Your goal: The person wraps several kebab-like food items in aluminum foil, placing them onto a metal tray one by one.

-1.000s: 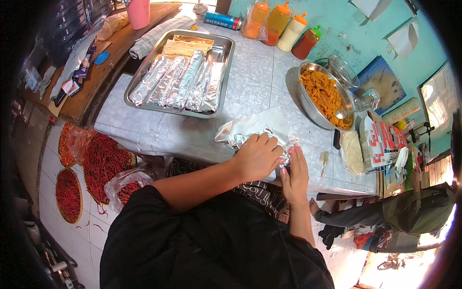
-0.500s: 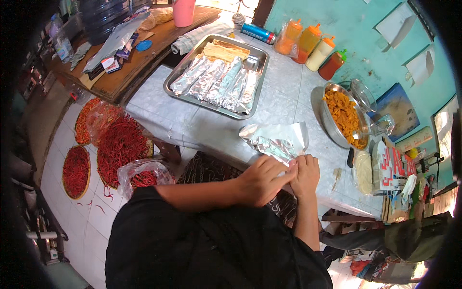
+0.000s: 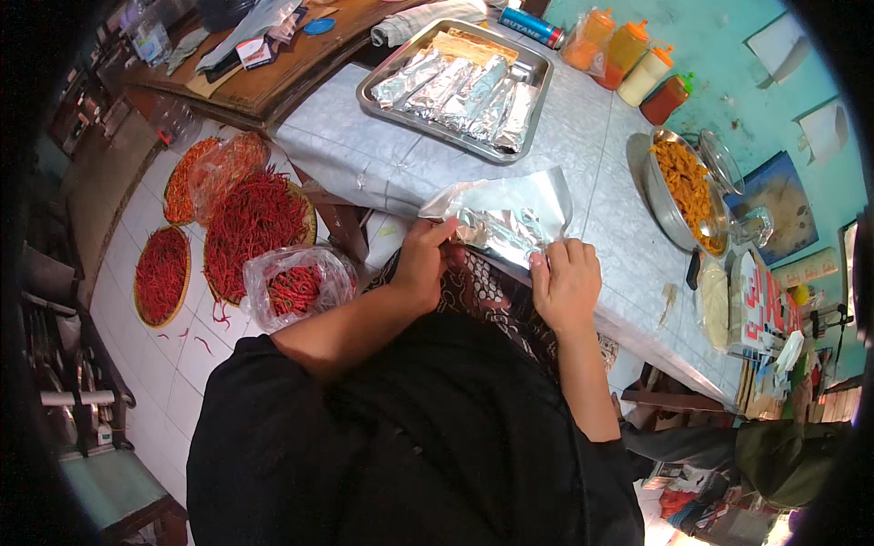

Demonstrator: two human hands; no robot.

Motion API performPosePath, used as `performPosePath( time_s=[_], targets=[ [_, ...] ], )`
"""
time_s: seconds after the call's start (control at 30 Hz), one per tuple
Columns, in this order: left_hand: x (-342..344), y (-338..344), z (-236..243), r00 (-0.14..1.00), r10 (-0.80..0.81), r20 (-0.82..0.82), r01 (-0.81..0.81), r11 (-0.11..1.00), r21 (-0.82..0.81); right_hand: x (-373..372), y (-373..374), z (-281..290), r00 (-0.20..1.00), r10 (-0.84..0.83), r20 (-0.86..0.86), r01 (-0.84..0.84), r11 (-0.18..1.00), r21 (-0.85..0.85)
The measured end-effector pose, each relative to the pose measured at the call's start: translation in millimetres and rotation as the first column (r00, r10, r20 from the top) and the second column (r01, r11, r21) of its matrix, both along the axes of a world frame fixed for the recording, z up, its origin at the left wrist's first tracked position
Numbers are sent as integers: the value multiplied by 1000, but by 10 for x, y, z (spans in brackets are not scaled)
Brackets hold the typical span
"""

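At the near edge of the table lies a sheet of aluminium foil (image 3: 514, 205), folded up along its near side and flat toward the back. Whatever it may enclose is hidden. My left hand (image 3: 424, 264) pinches its left end, thumb on top. On the right, my right hand (image 3: 566, 282) grips the near right corner between thumb and fingers. Beyond the foil stands a metal tray (image 3: 437, 136). Several foil-wrapped parcels (image 3: 472, 96) lie side by side in it, with flat golden-brown pieces (image 3: 473, 47) behind them.
A steel bowl (image 3: 654, 187) of orange-brown food stands right, near sauce bottles (image 3: 628, 55) and a butane can (image 3: 532, 28). A knife handle (image 3: 694, 270) lies beside a plastic-wrapped pale block (image 3: 714, 305). Baskets of red chillies (image 3: 250, 227) sit on the floor at left.
My hands have moved apart, from together at the foil's right end to one at each end. The foil now lies nearer the table's edge. The whole view has shifted.
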State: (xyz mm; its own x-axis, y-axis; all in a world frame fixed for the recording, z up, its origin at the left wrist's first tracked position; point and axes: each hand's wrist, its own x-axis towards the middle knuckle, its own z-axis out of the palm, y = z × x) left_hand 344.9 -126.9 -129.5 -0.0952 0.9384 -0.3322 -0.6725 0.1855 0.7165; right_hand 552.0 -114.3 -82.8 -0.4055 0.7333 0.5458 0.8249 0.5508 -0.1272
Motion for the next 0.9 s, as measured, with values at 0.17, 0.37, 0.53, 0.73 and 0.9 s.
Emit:
performPosePath(
  time_s=[0.17, 0.37, 0.53, 0.73, 0.9],
  targets=[
    [-93, 10, -66, 491, 408, -769, 86, 856, 509, -5, -9, 13, 1000, 6, 9, -6, 1000, 24],
    [-105, 67, -61, 234, 711, -663, 427, 538, 727, -22, -11, 31, 1000, 9, -1, -9, 1000, 25],
    [-16, -34, 38, 54, 725, -686, 562, 546, 621, -4, 3, 27, 1000, 13, -20, -12, 1000, 20],
    [1, 233, 236, -57, 746, -663, 740, 477, 474, 135, 83, 92, 989, -99, -113, 88, 991, -99],
    [213, 532, 572, -104, 524, -845, 830, 514, 217, 267, 284, 220, 934, -314, -173, 244, 910, -336]
  ],
)
